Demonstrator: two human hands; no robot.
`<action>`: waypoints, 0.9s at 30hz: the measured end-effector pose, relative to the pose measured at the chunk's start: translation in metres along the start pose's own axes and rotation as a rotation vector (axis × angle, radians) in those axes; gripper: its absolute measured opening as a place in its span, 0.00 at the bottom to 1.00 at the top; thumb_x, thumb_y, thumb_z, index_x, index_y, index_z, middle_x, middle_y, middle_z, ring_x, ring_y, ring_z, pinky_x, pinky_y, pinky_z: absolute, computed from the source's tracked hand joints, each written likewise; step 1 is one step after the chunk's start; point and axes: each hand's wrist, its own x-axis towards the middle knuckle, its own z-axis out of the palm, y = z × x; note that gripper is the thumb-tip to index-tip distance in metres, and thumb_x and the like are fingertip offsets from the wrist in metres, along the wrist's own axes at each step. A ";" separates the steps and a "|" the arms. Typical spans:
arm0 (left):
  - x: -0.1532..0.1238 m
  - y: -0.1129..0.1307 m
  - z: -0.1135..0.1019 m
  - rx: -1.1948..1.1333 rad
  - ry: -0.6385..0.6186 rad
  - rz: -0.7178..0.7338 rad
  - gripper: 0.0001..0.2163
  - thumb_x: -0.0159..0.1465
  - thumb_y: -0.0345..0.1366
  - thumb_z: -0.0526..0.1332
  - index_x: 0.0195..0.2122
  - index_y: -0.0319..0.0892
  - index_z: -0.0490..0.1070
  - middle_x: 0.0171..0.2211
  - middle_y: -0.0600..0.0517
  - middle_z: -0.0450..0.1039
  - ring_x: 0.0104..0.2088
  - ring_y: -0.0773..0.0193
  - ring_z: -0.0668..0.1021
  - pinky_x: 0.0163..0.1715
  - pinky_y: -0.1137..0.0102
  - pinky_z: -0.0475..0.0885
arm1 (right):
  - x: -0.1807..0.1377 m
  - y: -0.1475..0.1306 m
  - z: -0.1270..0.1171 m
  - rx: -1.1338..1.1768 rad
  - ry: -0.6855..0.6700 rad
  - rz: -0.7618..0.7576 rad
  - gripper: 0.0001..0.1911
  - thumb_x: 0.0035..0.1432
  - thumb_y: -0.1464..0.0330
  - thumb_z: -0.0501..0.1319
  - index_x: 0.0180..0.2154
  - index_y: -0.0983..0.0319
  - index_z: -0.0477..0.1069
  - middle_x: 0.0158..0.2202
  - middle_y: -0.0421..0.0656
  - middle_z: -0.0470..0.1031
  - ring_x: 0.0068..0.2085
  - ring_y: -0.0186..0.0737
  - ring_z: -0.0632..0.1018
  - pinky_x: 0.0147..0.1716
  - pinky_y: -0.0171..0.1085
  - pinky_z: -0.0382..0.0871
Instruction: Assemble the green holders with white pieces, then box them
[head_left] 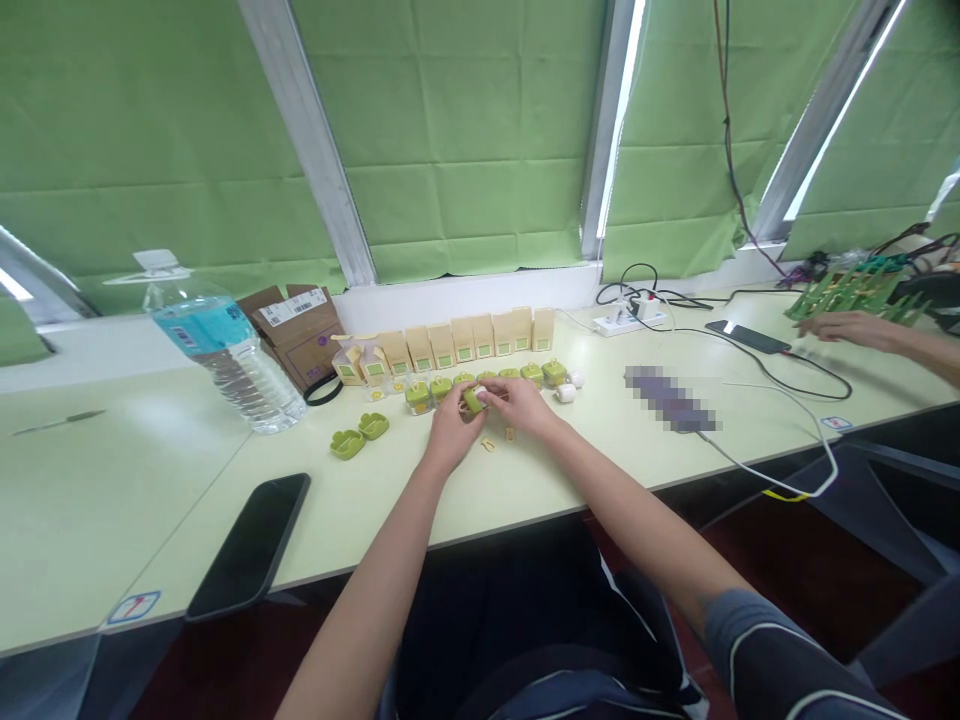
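We hold a small green case (474, 399) just above the desk (525, 480), left hand (448, 430) and right hand (520, 405) each with grip clamped on it, while closed cases (532, 373) seem done in a row behind and two open shells (373, 426) lie leftward.

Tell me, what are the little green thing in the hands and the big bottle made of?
The little green case looks like smooth matte plastic: even colour, rounded moulded edges. The water bottle seems clear glossy plastic: see-through, with ribbed sides.

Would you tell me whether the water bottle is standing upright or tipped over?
Upright: the water bottle stands on its base, cap at the top.
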 end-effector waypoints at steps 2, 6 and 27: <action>0.001 -0.002 0.001 -0.003 0.007 0.006 0.18 0.61 0.34 0.65 0.53 0.44 0.70 0.51 0.46 0.76 0.45 0.58 0.79 0.49 0.61 0.74 | 0.000 -0.001 -0.001 -0.028 -0.001 0.012 0.20 0.65 0.60 0.62 0.55 0.59 0.76 0.48 0.46 0.83 0.47 0.46 0.83 0.52 0.42 0.74; 0.002 -0.006 0.003 -0.002 0.023 0.018 0.19 0.59 0.31 0.65 0.53 0.43 0.71 0.51 0.45 0.76 0.45 0.58 0.80 0.50 0.59 0.75 | -0.001 -0.002 -0.006 -0.053 -0.004 0.013 0.18 0.65 0.60 0.62 0.53 0.59 0.78 0.48 0.47 0.83 0.46 0.46 0.84 0.52 0.43 0.74; 0.003 -0.017 0.005 0.016 0.066 -0.007 0.20 0.57 0.31 0.66 0.52 0.44 0.72 0.48 0.45 0.77 0.39 0.59 0.80 0.46 0.60 0.77 | 0.000 0.000 -0.005 -0.082 0.065 -0.005 0.14 0.63 0.71 0.59 0.47 0.59 0.80 0.44 0.43 0.84 0.44 0.41 0.82 0.48 0.40 0.75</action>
